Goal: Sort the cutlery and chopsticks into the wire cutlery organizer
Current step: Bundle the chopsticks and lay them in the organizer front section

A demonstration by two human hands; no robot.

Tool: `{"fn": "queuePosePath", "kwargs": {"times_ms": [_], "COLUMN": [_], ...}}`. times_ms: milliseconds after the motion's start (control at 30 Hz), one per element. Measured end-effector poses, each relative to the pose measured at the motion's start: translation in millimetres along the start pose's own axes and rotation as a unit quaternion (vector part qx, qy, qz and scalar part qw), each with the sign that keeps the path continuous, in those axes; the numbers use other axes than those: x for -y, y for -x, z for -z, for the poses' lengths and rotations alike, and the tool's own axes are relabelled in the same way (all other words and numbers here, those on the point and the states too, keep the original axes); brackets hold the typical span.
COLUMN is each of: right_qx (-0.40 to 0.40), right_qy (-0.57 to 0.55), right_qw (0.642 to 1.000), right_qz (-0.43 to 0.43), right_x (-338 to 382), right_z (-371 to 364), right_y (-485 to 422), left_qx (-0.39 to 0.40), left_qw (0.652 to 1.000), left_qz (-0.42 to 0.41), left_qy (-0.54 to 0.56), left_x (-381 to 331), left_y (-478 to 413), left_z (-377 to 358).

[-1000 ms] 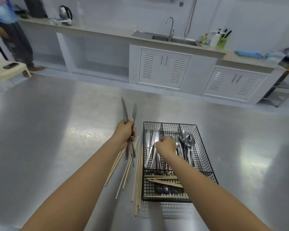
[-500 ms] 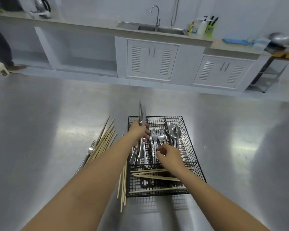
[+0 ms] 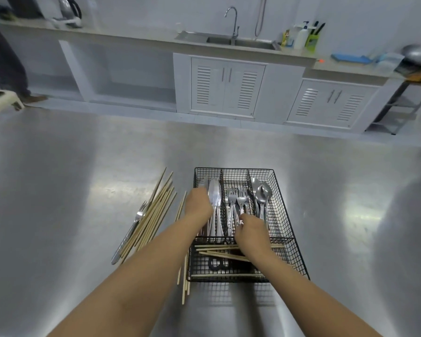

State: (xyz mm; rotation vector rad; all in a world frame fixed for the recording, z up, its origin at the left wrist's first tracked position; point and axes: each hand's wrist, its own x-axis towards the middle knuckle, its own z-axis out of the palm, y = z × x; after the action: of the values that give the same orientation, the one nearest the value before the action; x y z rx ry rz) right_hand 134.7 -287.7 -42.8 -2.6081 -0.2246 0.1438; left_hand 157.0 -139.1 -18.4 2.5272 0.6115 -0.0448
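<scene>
The black wire organizer (image 3: 292, 222) stands on the steel table. My left hand (image 3: 197, 205) is low over its left compartment, closed around knives (image 3: 215, 198) that lie lengthwise in it. My right hand (image 3: 249, 228) pinches the handles of the forks (image 3: 237, 199) in the middle compartment. Spoons (image 3: 261, 194) fill the right compartment. A few chopsticks (image 3: 225, 252) lie crosswise in the front compartment. A loose bundle of chopsticks (image 3: 156, 212) lies on the table left of the organizer, with a fork (image 3: 131, 231) beside it.
More chopsticks (image 3: 184, 280) lie along the organizer's left edge. A black looped object (image 3: 216, 263) sits under the front chopsticks. The steel table (image 3: 58, 190) stretches widely around. A counter with a sink (image 3: 238, 41) runs along the far wall; a person (image 3: 3, 57) stands far left.
My left hand carried the knives from the left of the organizer over it and lowered them into the left compartment. My right hand stayed at the forks. The view shifted left.
</scene>
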Motion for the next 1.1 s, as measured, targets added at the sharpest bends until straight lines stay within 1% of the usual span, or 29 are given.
{"fn": "queuePosePath", "kwargs": {"times_ms": [67,133,200,233,300,333,400,500,567,600,667,767,833,900,1000,1100], "right_qx": [0.0,-0.003,-0.023,-0.04,-0.077,-0.082,-0.062,-0.012,0.018,0.03,0.054,0.079,0.086,0.092,0.096,0.095], "right_qy": [-0.008,-0.018,-0.004,0.02,0.04,0.024,-0.029,-0.103,-0.116,-0.117,-0.114,-0.132,-0.158,-0.178,-0.19,-0.201], "right_qw": [1.0,1.0,1.0,0.999,0.993,0.99,0.985,0.98,0.978,0.979,0.979,0.979,0.977,0.974,0.972,0.971], "right_qz": [-0.002,-0.002,0.001,0.016,0.08,0.115,0.16,0.169,0.17,0.166,0.158,0.133,0.114,0.103,0.096,0.091], "right_x": [1.4,2.2,4.1,6.7,18.5,28.3,51.1,79.5,92.2,92.7,95.1,94.6,92.5,91.4,92.2,91.6], "right_z": [-1.2,-1.7,-1.2,-0.9,-1.3,-2.4,-8.4,-20.6,-28.7,-30.3,-34.1,-36.1,-35.3,-34.2,-34.0,-31.8], "right_y": [0.4,1.3,3.5,5.3,10.4,13.6,18.8,24.3,27.5,27.5,28.6,29.5,29.0,28.9,29.4,28.9], "left_qx": [-0.034,-0.094,-0.14,-0.149,-0.129,-0.105,-0.04,0.06,0.096,0.099,0.082,0.069,0.071,0.075,0.092,0.079], "left_qw": [0.998,0.992,0.983,0.98,0.98,0.98,0.977,0.967,0.961,0.962,0.967,0.967,0.967,0.968,0.961,0.961], "left_qz": [-0.015,-0.01,0.036,0.069,0.137,0.166,0.209,0.246,0.258,0.254,0.241,0.243,0.242,0.238,0.253,0.254], "left_qy": [0.042,0.084,0.108,0.109,0.067,0.039,-0.005,-0.012,-0.008,-0.011,-0.012,0.028,0.044,0.038,0.054,0.079], "left_x": [6.0,17.2,37.4,51.5,83.7,98.9,122.6,142.0,150.0,149.6,153.2,161.2,163.9,164.4,163.5,156.2], "left_y": [4.5,7.4,5.8,2.8,-0.1,1.1,6.7,13.6,17.5,17.5,19.9,21.0,22.0,22.2,19.2,14.0], "left_z": [4.8,15.6,32.7,41.7,60.7,69.0,82.2,87.4,85.9,82.4,78.6,74.0,72.4,71.7,72.1,81.1]}}
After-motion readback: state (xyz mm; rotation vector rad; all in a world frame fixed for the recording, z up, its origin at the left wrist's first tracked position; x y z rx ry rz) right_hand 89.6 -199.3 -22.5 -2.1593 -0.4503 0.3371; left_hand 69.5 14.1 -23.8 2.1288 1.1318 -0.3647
